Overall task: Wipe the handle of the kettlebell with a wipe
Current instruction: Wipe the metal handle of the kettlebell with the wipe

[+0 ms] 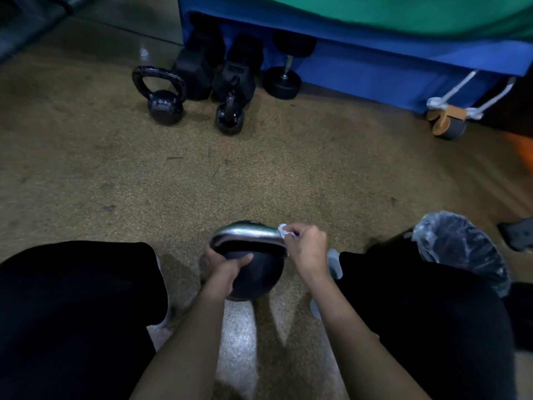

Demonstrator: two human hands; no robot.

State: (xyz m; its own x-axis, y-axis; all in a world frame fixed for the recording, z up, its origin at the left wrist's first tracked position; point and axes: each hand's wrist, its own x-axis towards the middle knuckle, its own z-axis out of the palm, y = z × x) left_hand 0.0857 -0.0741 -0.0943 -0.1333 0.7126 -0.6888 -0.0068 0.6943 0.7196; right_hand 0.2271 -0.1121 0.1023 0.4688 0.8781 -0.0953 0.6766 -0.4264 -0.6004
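Kettlebell (256,275) was down on the speckled floor (202,183), sitting right between the person's dark-clad legs (72,313), with its silver handle (245,233) arching over the top. The left hand (227,268) was clamped on the black ball of the weight, thumb laid across it just under the handle and fingers curled round the left side, a firm hold. The right hand (307,246) had the white wipe (284,230) pinched tight in its fingertips. The wipe was pressed against the right end of the handle, at the bend where it drops into the ball. A crumpled bit of it poked out above the knuckles.

Just beside the right leg stood a bin (458,249) lined with clear plastic. Well away, toward the far edge of the floor, two small black kettlebells (163,102) stood side by side. Behind them, dumbbells (202,70) were lined up against a blue padded platform (360,62). At the far right corner, a wheel roller (447,122) with tan handles lay by the platform, with white cord tied on it.
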